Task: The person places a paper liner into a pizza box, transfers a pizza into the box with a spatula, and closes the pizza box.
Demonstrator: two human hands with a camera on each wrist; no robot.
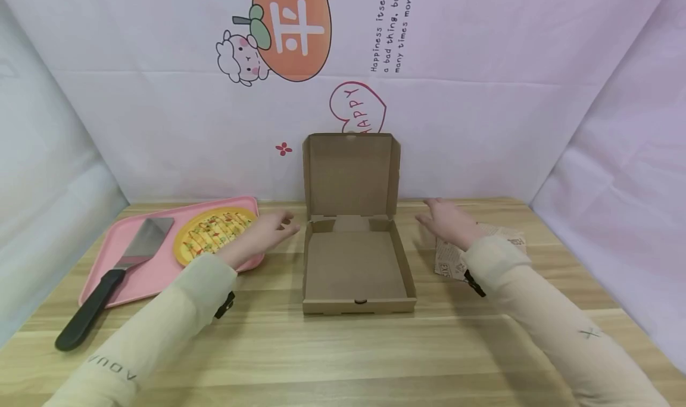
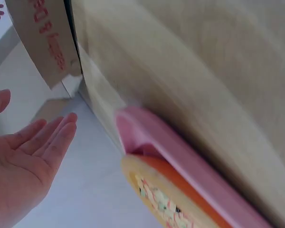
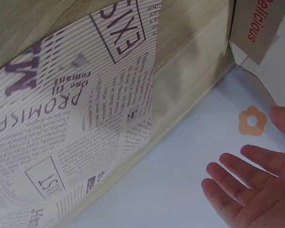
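Observation:
In the middle of the table a cardboard pizza box [image 1: 356, 267] stands with its lid [image 1: 351, 174] raised against the back cloth; nothing lies inside. My left hand [image 1: 268, 233] hovers to the left of the box, fingers loosely extended and holding nothing; its palm shows in the left wrist view. Below and left of it, a pizza [image 1: 211, 234] lies on a pink tray [image 1: 161, 276]. On the other side, my right hand [image 1: 449, 221] is in the air with relaxed fingers, beside a printed sheet of paper [image 3: 85, 123] on the table, partly hidden by the wrist in the head view.
A pizza server [image 1: 145, 240] rests on the tray, its black handle [image 1: 88, 311] reaching over the tray's front edge. White cloth [image 1: 455, 133] with printed drawings hangs behind the wooden table [image 1: 343, 359] and along both sides.

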